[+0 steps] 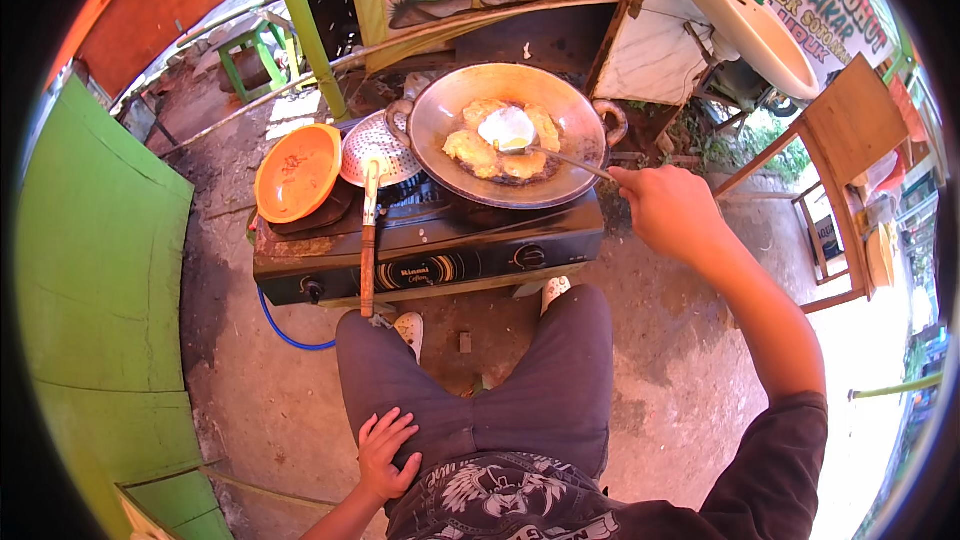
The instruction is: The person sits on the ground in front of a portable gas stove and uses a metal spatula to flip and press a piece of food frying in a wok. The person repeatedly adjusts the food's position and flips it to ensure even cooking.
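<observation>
My right hand (670,208) is closed on the handle of a metal ladle or turner (508,127), whose shiny head lies over the food in the wok. Several golden-brown pieces of frying food (471,152) surround that head in dark oil. The wide metal wok (581,116) with two loop handles sits on the right side of a black two-burner gas stove (465,262). On my left thigh rests my left hand (388,454), fingers spread, holding nothing. A perforated metal skimmer (369,240) with a wooden handle leans beside the wok, next to an orange plastic bowl (300,199) with some residue inside.
A green panel (112,255) stands at the left, and a green pole (311,37) rises behind the stove. A blue hose (289,340) curves below the stove's left end. At the right are a wall sink (750,22) and a wooden stand (844,199). A painted banner hangs behind.
</observation>
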